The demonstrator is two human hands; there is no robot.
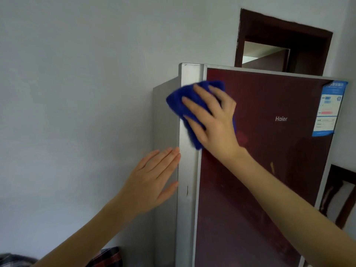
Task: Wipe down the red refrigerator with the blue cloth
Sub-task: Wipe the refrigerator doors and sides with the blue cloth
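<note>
I see left hand (152,178), grip apart, fingers flat against silver side panel (165,116), bracing, holding nothing. Right of it, right hand (210,116), fingers spread, palm pressing blue cloth (185,101) onto upper left edge of red refrigerator (260,151). Cloth soft, fuzzy, bunched, straddling silver trim and glossy dark-red door. Door tall, long axis vertical; unwiped area lies right and below cloth, so right hand nearer. Far right, paper energy label (329,108) near top corner.
</note>
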